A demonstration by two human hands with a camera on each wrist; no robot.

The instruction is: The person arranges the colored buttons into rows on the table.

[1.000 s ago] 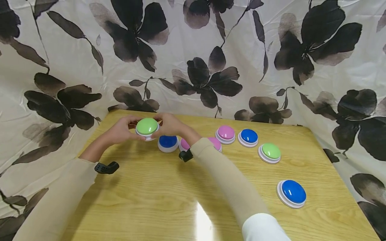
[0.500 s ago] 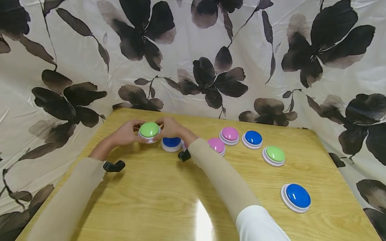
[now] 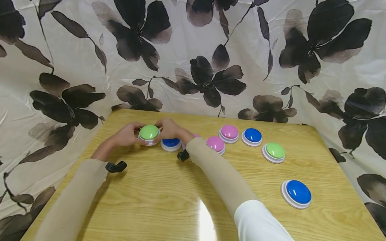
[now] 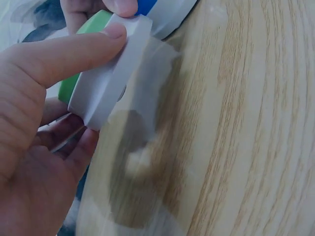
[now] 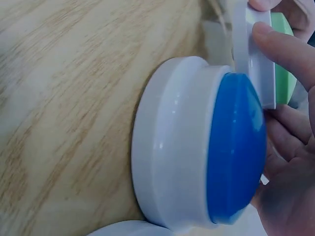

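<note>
Both hands hold a green push button with a white base, at the back left of the table. My left hand grips its left side, thumb along the white base in the left wrist view. From the other side my right hand pinches the rim, its thumb on the base in the right wrist view. The button is level and close over the wood, its reflection below it. Right beside it stands a blue button on the table, partly covered by my right hand in the head view.
A row of buttons continues rightward: a pink button, another pink button, a blue button and a green button. One more blue button lies nearer the right front. My right forearm partly hides a pink one. A floral cloth hangs behind.
Both hands have lowered the green button a little toward the table, beside the blue one. Their grip is the same. The head view has shifted slightly.
</note>
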